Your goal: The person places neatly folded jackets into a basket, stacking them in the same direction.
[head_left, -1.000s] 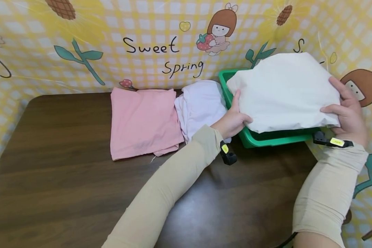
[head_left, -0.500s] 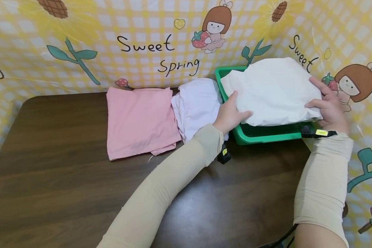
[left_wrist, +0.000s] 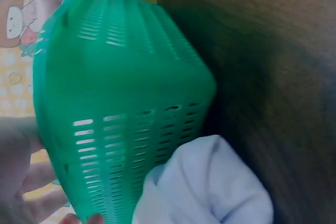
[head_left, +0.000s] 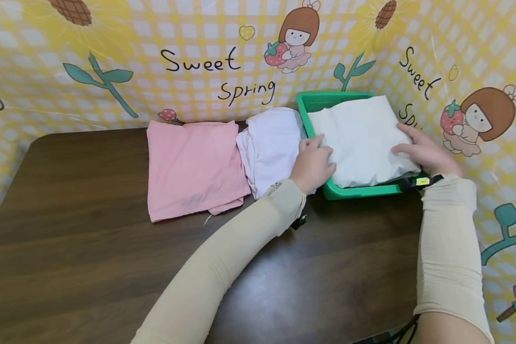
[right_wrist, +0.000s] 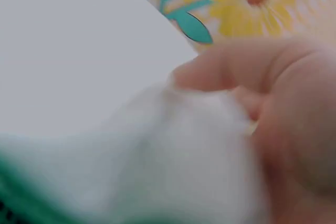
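Note:
A folded white cloth point(head_left: 361, 138) lies in the green basket point(head_left: 361, 192), sloping up toward its right side. My right hand point(head_left: 430, 152) pinches the cloth's right edge, thumb on top and fingers beneath, as the right wrist view shows the thumb point(right_wrist: 205, 72) close up. At the basket's left rim is my left hand point(head_left: 313, 162), its fingers loosely bent over the rim and the cloth's near-left edge. In the left wrist view those fingers point(left_wrist: 39, 177) show beside the basket's slotted wall point(left_wrist: 115, 145), holding no cloth.
Left of the basket sits a bunched pale lilac cloth point(head_left: 271, 148), close against its wall. A folded pink cloth point(head_left: 198, 167) lies further left on the dark wooden table point(head_left: 90, 267). A patterned yellow checked sheet point(head_left: 124, 28) hangs behind and to the right.
Both hands lowered the white cloth down and left into the basket. The left hand has let go of the cloth's left edge; the right hand moved left with its edge.

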{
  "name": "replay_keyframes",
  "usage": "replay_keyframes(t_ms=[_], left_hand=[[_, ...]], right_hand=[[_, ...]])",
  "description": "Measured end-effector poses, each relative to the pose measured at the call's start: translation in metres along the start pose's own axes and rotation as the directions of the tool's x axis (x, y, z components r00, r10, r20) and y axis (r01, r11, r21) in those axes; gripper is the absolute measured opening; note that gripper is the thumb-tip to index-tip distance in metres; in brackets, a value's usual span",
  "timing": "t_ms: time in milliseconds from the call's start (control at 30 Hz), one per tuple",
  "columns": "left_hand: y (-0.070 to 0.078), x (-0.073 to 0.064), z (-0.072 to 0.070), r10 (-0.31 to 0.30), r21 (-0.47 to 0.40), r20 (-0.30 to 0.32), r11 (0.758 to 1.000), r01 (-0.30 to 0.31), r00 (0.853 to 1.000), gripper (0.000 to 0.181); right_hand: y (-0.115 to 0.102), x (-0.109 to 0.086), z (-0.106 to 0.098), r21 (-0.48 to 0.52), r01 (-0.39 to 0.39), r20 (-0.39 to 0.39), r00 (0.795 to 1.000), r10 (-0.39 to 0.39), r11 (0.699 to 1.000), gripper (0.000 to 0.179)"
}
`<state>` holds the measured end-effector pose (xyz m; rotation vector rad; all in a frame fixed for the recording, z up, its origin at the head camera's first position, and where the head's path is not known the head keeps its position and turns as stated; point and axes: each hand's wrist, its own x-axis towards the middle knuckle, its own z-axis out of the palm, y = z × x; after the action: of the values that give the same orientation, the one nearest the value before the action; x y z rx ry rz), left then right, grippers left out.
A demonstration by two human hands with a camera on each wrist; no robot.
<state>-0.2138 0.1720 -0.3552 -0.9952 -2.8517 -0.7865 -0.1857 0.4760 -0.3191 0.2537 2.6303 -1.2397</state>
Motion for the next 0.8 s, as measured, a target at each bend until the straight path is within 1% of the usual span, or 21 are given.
replay_keyframes(t_ms=[33,67,133,200,300,333,433,567,700,800], left_hand=[[0.0,-0.001,0.001,0.023,0.042,0.005,0.999,-0.024,1.0,0.034],[-0.001,-0.002,0.001,0.039,0.072,0.015,0.997,-0.04,0.999,0.034],[-0.002,-0.004,0.003,0.045,0.097,0.027,0.994,-0.048,0.999,0.035],[-0.004,-0.006,0.004,0.044,0.092,0.037,0.995,-0.047,0.998,0.038],[-0.007,-0.008,0.004,0.063,0.086,0.062,0.994,-0.069,0.996,0.04],[-0.008,-0.009,0.003,0.071,0.083,0.073,0.994,-0.077,0.995,0.041],[-0.011,-0.011,-0.001,0.092,0.064,0.103,0.993,-0.099,0.99,0.043],[-0.015,-0.014,-0.006,0.119,0.026,0.123,0.992,-0.123,0.985,0.041],[-0.02,-0.018,-0.009,0.149,-0.021,0.105,0.989,-0.148,0.983,0.038],[-0.023,-0.021,-0.012,0.167,-0.056,0.08,0.985,-0.163,0.983,0.037]], right_hand=[[-0.005,0.001,0.0,-0.095,-0.008,0.026,1.0,0.01,0.995,0.08],[-0.011,0.002,0.001,-0.156,-0.017,0.049,0.998,0.025,0.988,0.08],[-0.022,0.002,0.002,-0.279,-0.025,0.061,0.997,0.043,0.96,0.078],[-0.033,0.002,0.005,-0.353,-0.026,0.061,0.997,0.051,0.935,0.075],[-0.046,0.001,0.009,-0.444,-0.033,0.045,0.997,0.059,0.895,0.071],[-0.05,0.0,0.01,-0.462,-0.03,0.048,0.997,0.059,0.886,0.07],[-0.058,-0.001,0.012,-0.478,-0.029,0.061,0.996,0.066,0.878,0.068],[-0.065,-0.004,0.015,-0.464,-0.025,0.074,0.995,0.067,0.885,0.067],[-0.072,-0.01,0.019,-0.434,-0.036,0.071,0.995,0.074,0.9,0.069],[-0.077,-0.014,0.024,-0.395,-0.028,0.062,0.996,0.057,0.918,0.069]])
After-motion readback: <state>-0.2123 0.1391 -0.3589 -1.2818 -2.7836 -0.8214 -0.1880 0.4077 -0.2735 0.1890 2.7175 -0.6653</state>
